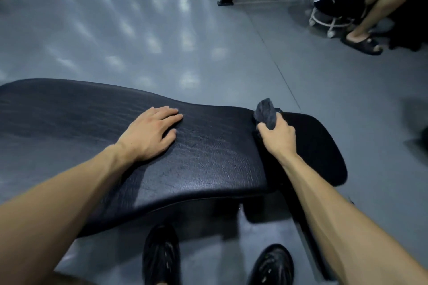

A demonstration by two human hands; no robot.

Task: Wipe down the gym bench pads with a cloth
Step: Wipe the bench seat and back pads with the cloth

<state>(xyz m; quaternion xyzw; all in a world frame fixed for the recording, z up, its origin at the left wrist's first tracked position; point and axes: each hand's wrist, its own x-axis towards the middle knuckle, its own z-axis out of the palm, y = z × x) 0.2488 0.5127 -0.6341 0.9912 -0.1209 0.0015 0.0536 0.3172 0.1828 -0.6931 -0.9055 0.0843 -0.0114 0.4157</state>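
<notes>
Wiping the seam between bench pads.
I'm laying my left hand (150, 133) flat, fingers straight, on the long pad (208, 157); right hand (278, 136) fingers gripping bunched cloth (266, 113) beside short pad (319, 146).

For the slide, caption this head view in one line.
Left hand flat on the long bench pad; right hand grips a grey cloth at the gap before the seat pad.

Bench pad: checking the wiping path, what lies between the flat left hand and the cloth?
Only bare black back pad separates left hand from cloth, in the head view.
</notes>
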